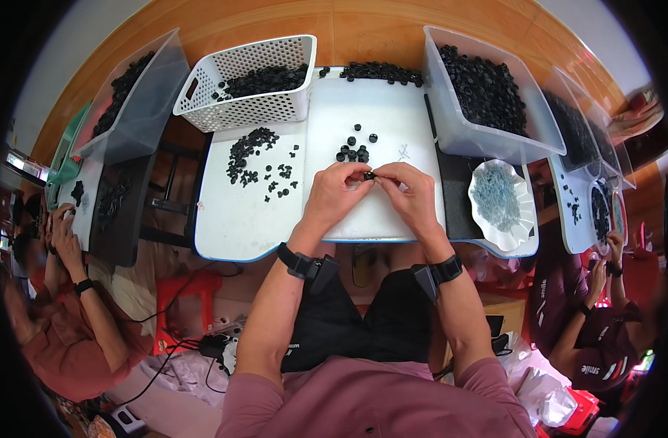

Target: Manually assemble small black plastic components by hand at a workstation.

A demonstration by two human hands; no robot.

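Over the near middle of the white table (pixel 253 212) my two hands meet at a small round black part (pixel 369 176). My left hand (pixel 335 191) pinches it between thumb and forefinger. From the other side my right hand (pixel 407 191) is closed in a pinch at the part's edge; whatever its fingertips hold is too small to make out. Just beyond my fingers lies a cluster of black knob-like parts (pixel 352 155). A few thin, pale pins (pixel 403 152) are scattered beside it.
Smaller black pieces (pixel 250 153) lie to the left. At the back stand a white perforated basket (pixel 253 113) and a clear bin (pixel 487 139), both holding black parts. A white scalloped dish (pixel 520 233) holds thin bluish pins. Co-workers' hands (pixel 67 241) show at both sides.
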